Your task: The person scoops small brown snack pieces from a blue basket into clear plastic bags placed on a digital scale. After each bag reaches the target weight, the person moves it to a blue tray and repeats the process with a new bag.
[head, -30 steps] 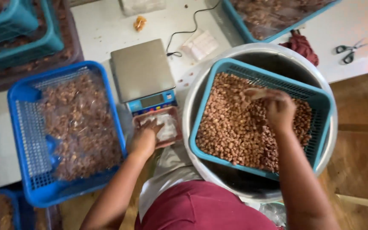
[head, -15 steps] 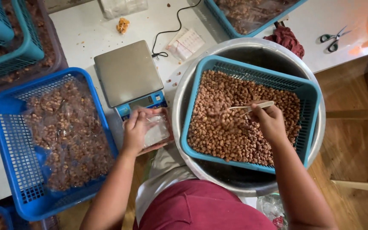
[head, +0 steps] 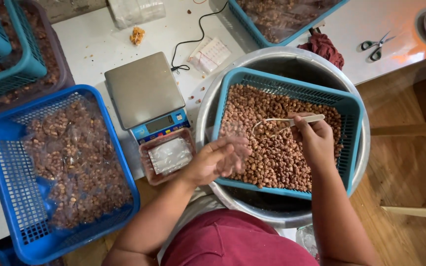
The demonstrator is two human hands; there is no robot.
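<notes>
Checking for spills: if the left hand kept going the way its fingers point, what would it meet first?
The left hand points right, over the teal basket. It would probably meet the right hand holding the scoop first, though their relative heights are unclear.

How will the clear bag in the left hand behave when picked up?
Probably floppy: the bag is thin clear film, hanging limp from the left hand. Likely very light, seemingly empty. Possibly slippery, being smooth plastic.

Left hand [head: 220, 158] off the small tray [head: 167, 155], now over the nut basket [head: 351, 106], perhaps with a clear bag.
</notes>
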